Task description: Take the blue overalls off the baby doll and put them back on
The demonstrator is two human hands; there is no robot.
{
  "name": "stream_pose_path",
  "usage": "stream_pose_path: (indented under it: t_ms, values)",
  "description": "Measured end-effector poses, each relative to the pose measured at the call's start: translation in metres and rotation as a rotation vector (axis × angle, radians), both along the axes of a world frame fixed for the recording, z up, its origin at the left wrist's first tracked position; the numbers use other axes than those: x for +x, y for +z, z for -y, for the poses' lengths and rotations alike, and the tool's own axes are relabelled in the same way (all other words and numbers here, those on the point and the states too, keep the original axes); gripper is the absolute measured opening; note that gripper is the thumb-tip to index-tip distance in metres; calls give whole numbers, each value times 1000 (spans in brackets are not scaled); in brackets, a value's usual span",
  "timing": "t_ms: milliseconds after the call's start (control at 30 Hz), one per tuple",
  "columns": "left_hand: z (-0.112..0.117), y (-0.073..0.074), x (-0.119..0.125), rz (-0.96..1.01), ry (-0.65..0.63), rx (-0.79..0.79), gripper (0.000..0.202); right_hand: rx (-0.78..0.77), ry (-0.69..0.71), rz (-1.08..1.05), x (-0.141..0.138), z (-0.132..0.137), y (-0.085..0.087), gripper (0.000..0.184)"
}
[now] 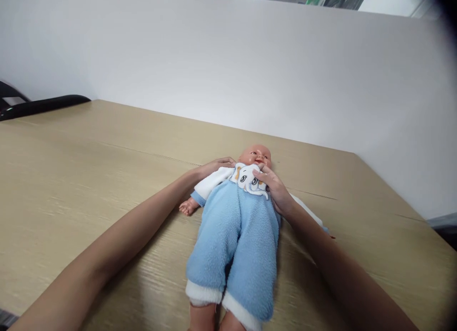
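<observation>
A baby doll [254,154] lies on its back on the table, its head away from me and its legs toward me. It wears a fleecy outfit [222,224] with light blue trousers, white sleeves and white cuffs. An elephant face patch [246,175] covers the chest. My left hand [216,166] is at the doll's shoulder on the left, fingers bent over the white cloth by the neck. My right hand [274,184] holds the outfit at the upper chest, thumb on the patch and fingers near the doll's chin. Part of each hand's grip is hidden.
The wooden table [89,164] has seams running across it. A white partition [200,60] rises along its far side. A black chair back [46,105] stands at the left edge, and something dark [446,233] shows beyond the right edge.
</observation>
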State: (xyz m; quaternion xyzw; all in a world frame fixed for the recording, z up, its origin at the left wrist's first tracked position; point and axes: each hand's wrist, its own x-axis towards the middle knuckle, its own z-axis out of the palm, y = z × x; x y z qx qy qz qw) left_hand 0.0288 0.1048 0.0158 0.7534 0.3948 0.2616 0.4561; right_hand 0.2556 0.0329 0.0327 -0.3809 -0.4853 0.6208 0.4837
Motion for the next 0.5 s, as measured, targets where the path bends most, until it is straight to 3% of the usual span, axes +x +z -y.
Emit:
stream_pose_path:
  t_ms: [100, 267, 333, 433, 500]
  values:
    - [-4, 12, -8, 43, -58, -27, 40, 57, -12, 203, 8, 3, 13, 38]
    - [-6, 26, -18, -9, -57, 13, 36, 384, -28, 975, 40, 25, 35, 32]
    - [-1, 36, -16, -36, 8, 96, 29, 433, -68, 1128, 57, 39, 32, 33]
    - [18, 53, 0, -67, 117, 377, 15, 547, -228, 1203, 88, 61, 11, 33]
    - [36, 62, 21, -104, 87, 567, 17, 585, -302, 1225, 113, 76, -7, 34]
